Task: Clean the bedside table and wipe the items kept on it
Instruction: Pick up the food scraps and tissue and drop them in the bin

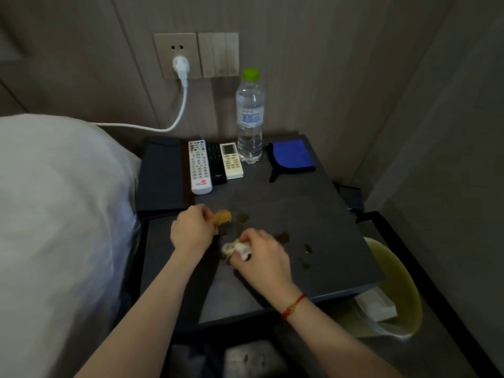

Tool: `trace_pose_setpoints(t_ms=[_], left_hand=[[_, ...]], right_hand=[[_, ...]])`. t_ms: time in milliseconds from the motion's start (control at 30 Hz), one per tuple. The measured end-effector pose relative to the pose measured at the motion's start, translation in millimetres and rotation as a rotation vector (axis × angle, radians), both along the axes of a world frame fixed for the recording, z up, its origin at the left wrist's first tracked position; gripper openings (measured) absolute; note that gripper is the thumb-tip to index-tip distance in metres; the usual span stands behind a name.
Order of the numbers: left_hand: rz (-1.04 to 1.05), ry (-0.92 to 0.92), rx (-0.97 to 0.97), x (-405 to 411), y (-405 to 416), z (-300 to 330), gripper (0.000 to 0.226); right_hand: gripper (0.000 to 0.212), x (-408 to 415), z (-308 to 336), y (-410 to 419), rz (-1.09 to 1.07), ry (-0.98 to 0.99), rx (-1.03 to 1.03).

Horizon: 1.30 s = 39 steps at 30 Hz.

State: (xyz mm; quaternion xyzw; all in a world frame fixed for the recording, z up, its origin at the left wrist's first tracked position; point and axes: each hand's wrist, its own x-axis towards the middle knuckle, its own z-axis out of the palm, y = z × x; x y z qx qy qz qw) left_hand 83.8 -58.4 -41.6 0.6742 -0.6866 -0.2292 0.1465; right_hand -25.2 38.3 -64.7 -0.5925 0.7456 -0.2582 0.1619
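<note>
The dark bedside table (313,214) carries several brown spill spots (283,237) near its front. My left hand (192,230) grips a brown soaked wad of tissue (223,217) just above the tabletop. My right hand (263,255) is closed on a crumpled white tissue (240,248) pressed onto the table among the spots. At the back lie a white remote (199,166), a black remote (216,163) and a cream remote (231,160), side by side. A water bottle (249,115) with a green cap stands upright beside them.
A folded blue cloth (293,156) lies at the back right of the table. A yellow-green bin (395,290) with a plastic liner stands right of the table, below its edge. White bedding (60,214) bulges on the left. A white plug and cable (181,77) hang from the wall socket.
</note>
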Motion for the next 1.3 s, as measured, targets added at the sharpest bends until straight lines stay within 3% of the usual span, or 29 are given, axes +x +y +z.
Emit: trace_pose_setpoints(t_ms=[133, 300, 433, 567, 700, 800, 1000, 1133, 1300], left_hand=[[-0.073, 0.242, 0.093, -75, 20, 17, 0.012], [-0.233, 0.28, 0.133, -187, 66, 0, 0.014], [-0.365, 0.231, 0.16, -257, 99, -20, 0.016], [-0.504, 0.064, 0.184, -306, 116, -36, 0.019], [-0.547, -0.011, 0.212, -327, 118, -42, 0.032], [-0.535, 0.041, 0.199, -328, 114, -39, 0.031], [-0.527, 0.233, 0.235, -306, 110, -26, 0.035], [-0.485, 0.332, 0.147, -274, 103, -9, 0.029], [-0.353, 0.321, 0.018, -208, 76, 16, 0.03]], right_hand=[[0.025, -77, 11, 21, -0.38, -0.153, -0.019], [0.029, -177, -4, 67, -0.688, -0.241, 0.088], [0.024, -234, -31, 105, -0.793, -0.237, 0.165], [0.02, -262, -54, 115, -0.795, -0.286, 0.23], [0.042, -280, -63, 107, -0.816, -0.365, 0.32], [0.041, -287, -59, 103, -0.815, -0.328, 0.319], [0.032, -273, -37, 89, -0.657, -0.371, 0.083], [0.028, -243, -10, 69, -0.568, -0.345, -0.009], [0.025, -184, 24, 31, -0.411, -0.289, -0.05]])
